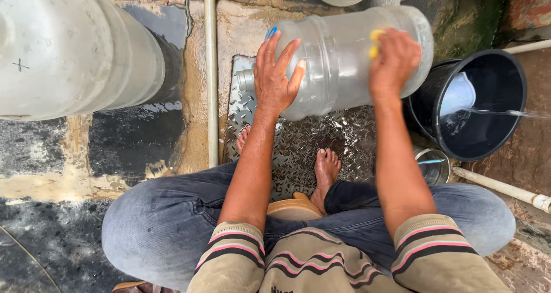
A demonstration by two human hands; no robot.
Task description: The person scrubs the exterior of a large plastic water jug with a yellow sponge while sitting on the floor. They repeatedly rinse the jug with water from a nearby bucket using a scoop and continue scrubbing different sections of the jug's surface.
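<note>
daylight, soft, even | faint shadows | wet-floor glare | edges warped, sharp focus

head view, looking steeply down, close

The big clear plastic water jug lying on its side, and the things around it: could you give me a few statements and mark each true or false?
1. The big clear plastic water jug stands upright. False: it lies on its side on the wet patterned metal plate.
2. The right hand presses a yellow sponge against the jug. True.
3. The left hand is in the black bucket. False: it rests flat on the jug.
4. Water streams into the black bucket. True.
5. The person wears shoes. False: the feet are bare.
</note>
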